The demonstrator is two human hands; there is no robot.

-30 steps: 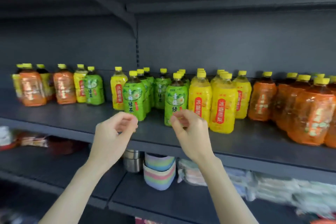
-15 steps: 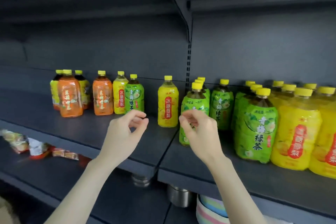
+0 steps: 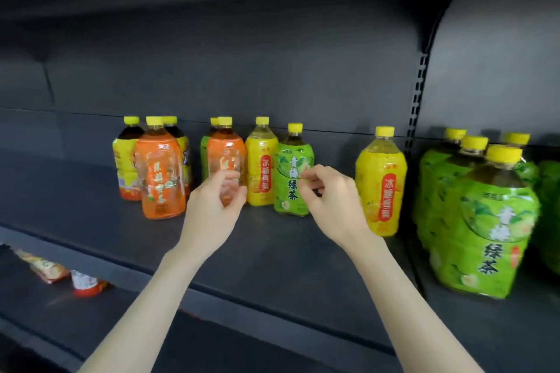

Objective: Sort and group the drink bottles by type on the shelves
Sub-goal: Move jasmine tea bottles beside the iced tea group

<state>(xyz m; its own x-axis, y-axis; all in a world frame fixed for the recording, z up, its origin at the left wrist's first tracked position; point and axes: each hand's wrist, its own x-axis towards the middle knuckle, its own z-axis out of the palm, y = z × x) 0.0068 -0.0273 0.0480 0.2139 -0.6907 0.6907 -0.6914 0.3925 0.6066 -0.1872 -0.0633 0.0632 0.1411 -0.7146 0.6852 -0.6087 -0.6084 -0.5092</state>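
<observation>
A dark shelf [image 3: 272, 254] carries yellow-capped drink bottles. At the left stands a mixed cluster: an orange bottle [image 3: 159, 175] in front of dark-tea bottles with yellow labels [image 3: 125, 157], a second orange bottle [image 3: 225, 151], a yellow bottle [image 3: 261, 166] and a green tea bottle [image 3: 292, 182]. Another yellow bottle [image 3: 381, 182] stands alone. Green tea bottles [image 3: 485, 221] are grouped at the right. My left hand [image 3: 215, 206] hovers in front of the second orange bottle, fingers curled and holding nothing. My right hand [image 3: 331, 203] is empty, at the green bottle's right side.
Snack packets [image 3: 45, 266] lie on the lower shelf at the left, one red-and-white [image 3: 88, 281]. A slotted upright post [image 3: 418, 94] divides the shelf bays. The shelf above overhangs the bottles. Bare shelf surface lies in front of the cluster.
The view has shifted left along the shelf, so the yellow and orange groups at the right are out of sight. Both hands have come closer to the mixed cluster, still empty.
</observation>
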